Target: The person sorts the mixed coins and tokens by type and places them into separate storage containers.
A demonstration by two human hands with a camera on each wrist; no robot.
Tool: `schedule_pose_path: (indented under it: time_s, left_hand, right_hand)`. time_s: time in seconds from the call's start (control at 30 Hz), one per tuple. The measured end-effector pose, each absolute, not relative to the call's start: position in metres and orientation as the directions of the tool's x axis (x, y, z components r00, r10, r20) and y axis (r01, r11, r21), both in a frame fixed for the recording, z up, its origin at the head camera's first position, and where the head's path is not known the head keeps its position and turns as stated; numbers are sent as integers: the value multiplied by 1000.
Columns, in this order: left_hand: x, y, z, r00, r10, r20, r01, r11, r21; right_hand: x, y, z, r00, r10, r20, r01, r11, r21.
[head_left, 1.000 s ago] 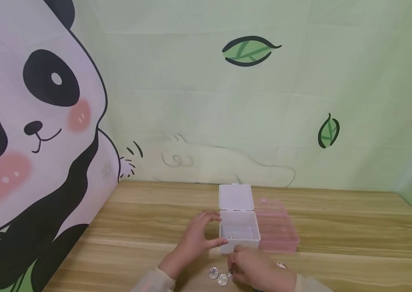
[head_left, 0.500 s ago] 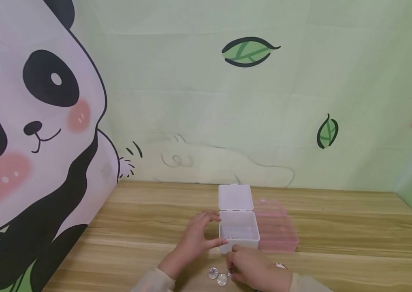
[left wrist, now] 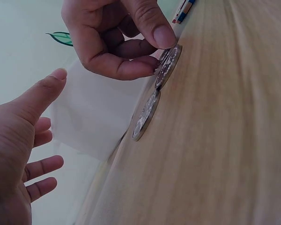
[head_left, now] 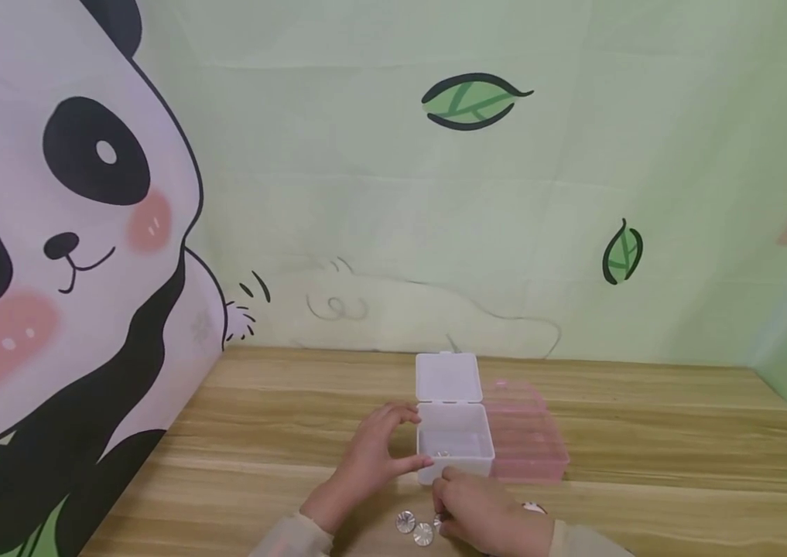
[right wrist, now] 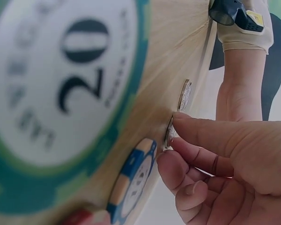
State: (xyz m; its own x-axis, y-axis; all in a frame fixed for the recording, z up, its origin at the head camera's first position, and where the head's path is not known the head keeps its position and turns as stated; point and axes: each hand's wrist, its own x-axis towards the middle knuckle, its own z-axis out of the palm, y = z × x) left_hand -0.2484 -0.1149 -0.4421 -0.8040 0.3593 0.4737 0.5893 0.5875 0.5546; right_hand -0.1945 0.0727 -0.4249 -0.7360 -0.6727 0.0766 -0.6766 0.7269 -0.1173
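A pale green backdrop [head_left: 337, 178], printed with a panda [head_left: 80, 263] and leaves, stands behind a wood-grain table [head_left: 644, 441]. On the table a white box [head_left: 466, 466], its lid [head_left: 447, 377] laid back toward the backdrop, is just beside a pink box [head_left: 528, 442] at its right. The right hand [head_left: 480, 507] pinches a silver disc [right wrist: 168, 136] between thumb and finger, low at the table top, on the person's side of the white box. One loose disc [head_left: 405, 522] and a second loose disc [head_left: 423, 534] lie flat, close together, to the left of this grasp — the second the nearer to it. The governing relation appears to be that the box's cavity lies beyond and above the fingertips, past the front wall; the disc, being round, has no long axis to align. The left hand [head_left: 374, 452] is relaxed and grasps nothing, thumb and fingers spread about the box's front left corner — whether they touch it cannot be told. A shiny piece [head_left: 443, 454] shows inside. Compared with one second earlier, discs and fingertips keep their arrangement; the right cuff [head_left: 584, 541] sits slightly farther left.
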Motion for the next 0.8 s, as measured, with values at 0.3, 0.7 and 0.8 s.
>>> schedule_pose_path:
  time_s: [0.3, 0.7, 0.8]
  left_hand:
    - [-247, -115, -442, -803, 352, 480, 590, 580, 562]
    - [-248, -115, -443, -802, 349, 485, 591, 585, 555]
    - [-248, -115, -444, -804, 348, 482, 588, 583, 560]
  right_hand:
    - [-194, 70, -423, -749, -659, 74, -661, 731, -169]
    - [-196, 72, -423, -740, -666, 89, -666, 710, -229]
    - [-196, 72, -423, -742, -665, 83, -663, 710, -237]
